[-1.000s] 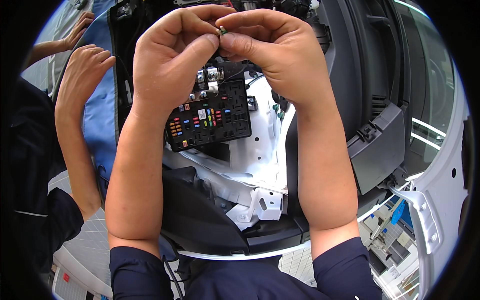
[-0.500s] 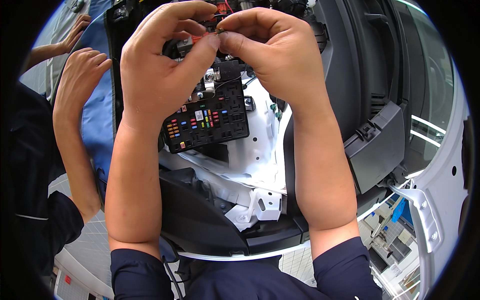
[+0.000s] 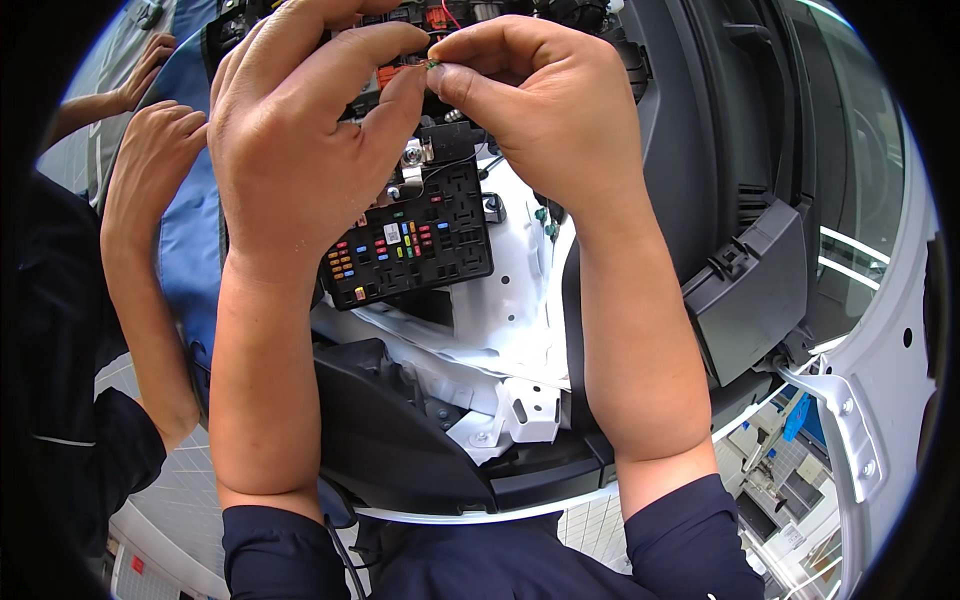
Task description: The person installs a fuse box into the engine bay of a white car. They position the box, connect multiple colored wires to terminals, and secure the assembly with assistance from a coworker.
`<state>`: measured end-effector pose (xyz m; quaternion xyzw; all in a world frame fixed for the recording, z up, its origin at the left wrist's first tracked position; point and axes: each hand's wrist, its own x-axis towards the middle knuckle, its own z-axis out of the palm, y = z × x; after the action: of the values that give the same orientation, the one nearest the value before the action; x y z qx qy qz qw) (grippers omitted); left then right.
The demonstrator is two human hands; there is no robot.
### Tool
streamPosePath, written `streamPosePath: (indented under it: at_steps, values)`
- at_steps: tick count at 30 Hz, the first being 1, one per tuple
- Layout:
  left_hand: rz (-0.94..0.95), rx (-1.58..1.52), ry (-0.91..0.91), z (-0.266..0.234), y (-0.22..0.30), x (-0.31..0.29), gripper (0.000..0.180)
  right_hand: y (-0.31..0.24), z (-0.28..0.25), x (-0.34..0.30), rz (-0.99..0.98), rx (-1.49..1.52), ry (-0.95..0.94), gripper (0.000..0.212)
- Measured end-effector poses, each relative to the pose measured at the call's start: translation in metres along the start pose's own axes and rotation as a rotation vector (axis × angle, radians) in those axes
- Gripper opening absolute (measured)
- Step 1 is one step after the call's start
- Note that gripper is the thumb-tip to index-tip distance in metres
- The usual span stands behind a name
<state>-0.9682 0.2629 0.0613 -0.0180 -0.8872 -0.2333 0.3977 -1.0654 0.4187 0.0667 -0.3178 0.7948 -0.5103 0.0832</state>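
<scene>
My right hand [image 3: 545, 110] is closed in a pinch, thumb and forefinger on a tiny green piece [image 3: 433, 65], too small to name exactly. Close by on its left, my left hand [image 3: 300, 130] has its thumb and forefinger apart, their tips near the green piece. I see nothing held in the left hand. Behind the fingertips are orange-red connectors [image 3: 388, 75] and a thin red wire [image 3: 450, 14]. Below the hands lies a black fuse box [image 3: 450, 240] with several coloured fuses, partly hidden by my left hand.
A co-worker's forearm [image 3: 135, 250] and hand rest by a blue cover [image 3: 190, 250] on the left; another hand [image 3: 150, 70] is farther back. White body metal [image 3: 515, 300] lies under the fuse box. Black trim [image 3: 400, 430] runs along the front, with a grey panel [image 3: 755, 290] on the right.
My left hand has shifted left and its forefinger has come down, with the thumb drawn slightly away from the right hand. My right hand keeps its pinch on the green piece.
</scene>
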Motion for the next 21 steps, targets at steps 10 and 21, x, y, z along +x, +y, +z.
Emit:
streamPosePath:
  at_steps: [10, 21]
  values:
    - [0.059, 0.174, -0.019, -0.001, 0.005, 0.002, 0.017, -0.001, -0.001, 0.000, -0.002, -0.050, 0.038, 0.020]
    - [-0.174, -0.010, -0.001, 0.011, 0.006, -0.007, 0.008, -0.027, -0.011, 0.002, 0.290, 0.251, -0.095, 0.018]
